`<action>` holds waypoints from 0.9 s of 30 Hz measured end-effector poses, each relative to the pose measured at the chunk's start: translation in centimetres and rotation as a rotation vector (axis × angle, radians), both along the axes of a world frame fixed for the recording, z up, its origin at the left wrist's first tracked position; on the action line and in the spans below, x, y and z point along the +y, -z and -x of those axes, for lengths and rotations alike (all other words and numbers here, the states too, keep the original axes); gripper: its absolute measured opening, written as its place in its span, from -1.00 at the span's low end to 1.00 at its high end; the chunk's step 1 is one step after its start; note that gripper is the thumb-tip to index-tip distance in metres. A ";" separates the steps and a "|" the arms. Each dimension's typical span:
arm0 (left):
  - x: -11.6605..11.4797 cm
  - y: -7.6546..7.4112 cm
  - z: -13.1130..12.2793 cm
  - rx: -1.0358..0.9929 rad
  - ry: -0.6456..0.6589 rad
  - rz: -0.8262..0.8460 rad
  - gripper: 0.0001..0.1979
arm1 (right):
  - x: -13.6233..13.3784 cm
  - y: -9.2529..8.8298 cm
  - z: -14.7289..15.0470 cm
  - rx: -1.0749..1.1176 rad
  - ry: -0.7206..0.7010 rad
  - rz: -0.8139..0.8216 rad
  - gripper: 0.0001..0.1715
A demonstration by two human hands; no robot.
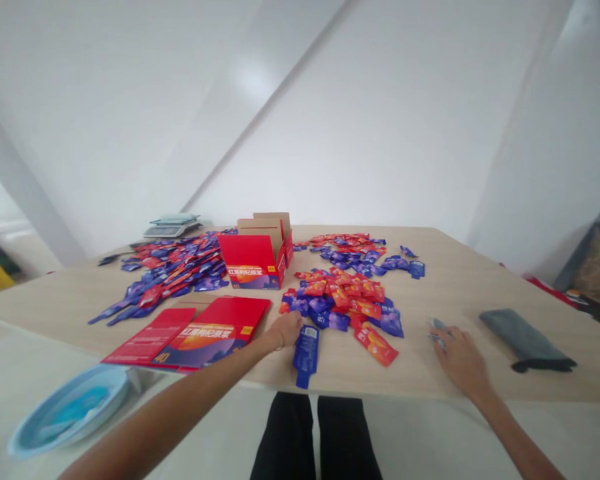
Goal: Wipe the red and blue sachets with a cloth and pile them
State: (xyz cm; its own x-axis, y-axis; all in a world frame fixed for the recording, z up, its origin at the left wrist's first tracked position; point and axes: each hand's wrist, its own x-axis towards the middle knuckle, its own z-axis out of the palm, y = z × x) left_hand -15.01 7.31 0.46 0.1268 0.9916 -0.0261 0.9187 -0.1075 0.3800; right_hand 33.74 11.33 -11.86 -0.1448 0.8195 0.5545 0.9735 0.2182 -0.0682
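My left hand [286,329] lies at the near edge of the pile with its fingers curled together; what they pinch, if anything, is hidden. Just right of it, a blue pouch [307,353] lies flat, its narrow spout end toward me. Beyond the fingers spreads a pile of red and blue pouches [343,293], with one red pouch [376,344] at its front. My right hand [461,360] rests low over the table at the right, its fingers closed on a small crumpled grey-white piece [438,328] that looks like tissue or cloth.
Flattened red cartons [215,330] lie left of my left forearm, with open red boxes [253,261] behind. More pouches [175,267] heap at left, near a scale [173,227]. A grey-green folded bag [525,337] lies right; a blue basin [70,410] stands below the table edge.
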 end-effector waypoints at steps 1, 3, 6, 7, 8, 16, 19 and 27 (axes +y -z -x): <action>-0.6 0.2 0.3 0.045 -0.028 -0.021 -0.79 | 0.0 -0.1 -0.1 0.003 -0.003 -0.003 -0.56; -1.7 -0.1 0.8 0.139 -0.063 -0.057 -0.81 | -0.2 -0.2 -0.1 0.008 0.001 -0.001 -0.56; -4.5 -0.5 1.3 0.222 -0.018 -0.121 -0.78 | -0.3 -0.1 -0.2 0.020 0.032 0.023 -0.54; -5.8 -0.3 1.5 0.235 0.030 -0.145 -0.77 | -0.3 -0.1 -0.3 0.026 0.041 0.033 -0.52; -7.4 0.1 1.5 0.243 0.102 -0.186 -0.76 | -0.3 -0.1 -0.4 0.034 0.047 0.042 -0.51; -16.4 9.1 0.9 0.178 0.418 -0.811 -0.82 | -1.9 -6.4 6.5 0.176 -0.121 -0.148 -0.55; -16.1 10.4 1.1 0.100 0.360 -0.888 -0.79 | -4.1 -10.6 14.2 0.209 -0.442 -0.188 -0.67; -15.6 10.4 2.6 0.016 0.425 -0.973 -0.77 | -9.3 -12.7 29.9 0.099 -0.902 0.021 -0.75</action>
